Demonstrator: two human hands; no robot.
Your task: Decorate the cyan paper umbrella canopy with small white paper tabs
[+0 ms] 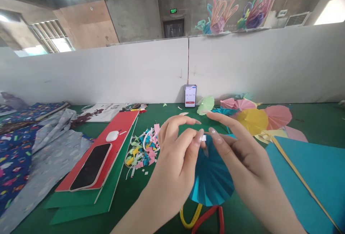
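My left hand [178, 147] is closed, its thumb and index fingertip pinching a small white piece [203, 138] that looks like paper or tape. My right hand [239, 147] is close beside it, the thumb tip near the white piece and the index finger stretched out above. Its other fingers curl in at the top of a blue pleated paper umbrella canopy [211, 180] and seem to grip it; the contact is partly hidden. Below the canopy show a yellow looped handle [190, 219] and a red handle [212, 219], apparently of scissors.
Coloured paper scraps [142, 151] lie left of my hands, beside red and green boards [121, 133] bearing a phone [91, 167] and earbud case [112, 136]. Finished paper umbrellas [252, 120] and blue sheets [309, 176] are at right. A timer phone [190, 96] leans on the white partition [134, 72].
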